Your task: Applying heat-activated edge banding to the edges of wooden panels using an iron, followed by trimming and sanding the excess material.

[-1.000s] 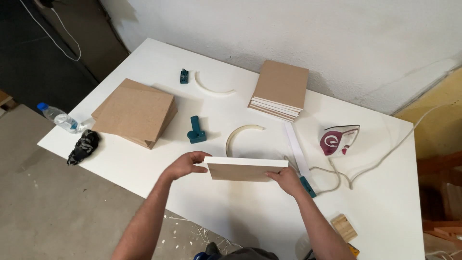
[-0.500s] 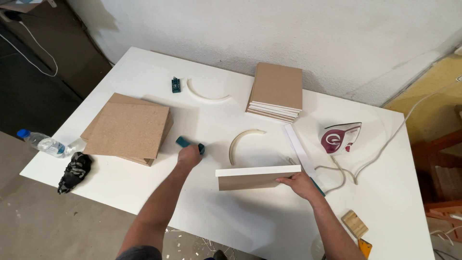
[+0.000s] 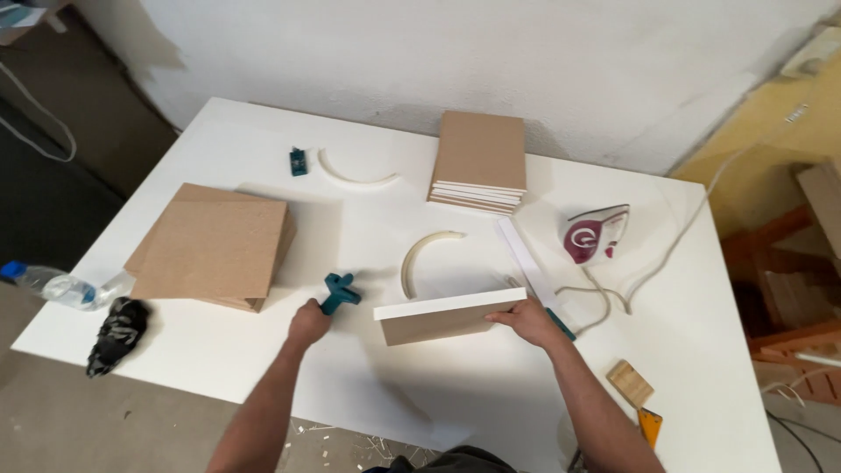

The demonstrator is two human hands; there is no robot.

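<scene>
Both hands held the board (image 3: 451, 315) a second ago; now the left hand (image 3: 308, 322) has let go and closed round the teal tool (image 3: 339, 292), lifting it off the white table (image 3: 263, 368), while the right hand (image 3: 530, 321) alone pinches the board's right end, thumb on the near face and fingers behind. The board stands on its long edge near the table's front, white edge uppermost, brown face toward the camera, just in front of the curved white strip (image 3: 422, 259). The work has moved from holding the board to bringing the tool to it. An iron (image 3: 598, 235) and two stacks of boards (image 3: 215, 245) (image 3: 479, 162) lie beyond.
</scene>
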